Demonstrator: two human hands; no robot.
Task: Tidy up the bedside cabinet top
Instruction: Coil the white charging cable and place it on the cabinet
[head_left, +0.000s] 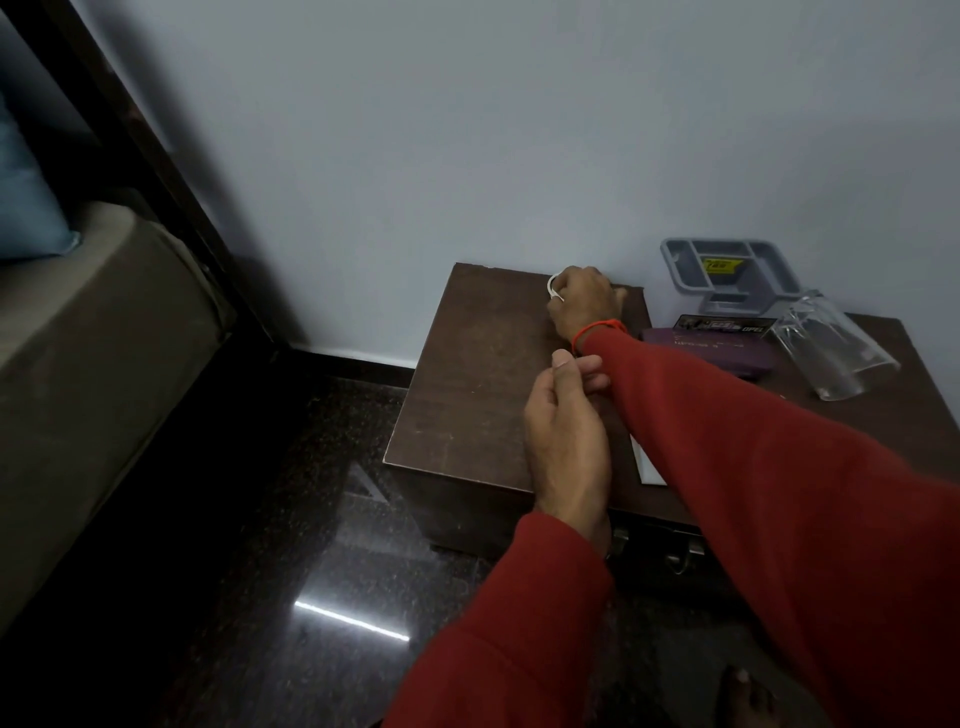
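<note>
Grey plastic tray with little sections (727, 270) leans on the wall behind the brown wooden bedside cabinet (467, 395), with only a yellow sticker (719, 266) inside. Beside it lie a purple flat box (711, 351) and a clear plastic bag (831, 353). The right hand (584, 304) is closed around a white looped cord (554, 288) at the cabinet's back edge. The left hand (566, 421) pinches the red sleeve (727, 441).

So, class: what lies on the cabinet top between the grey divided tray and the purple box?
In the head view, a dark printed card lies between the grey tray and the purple box.
</note>
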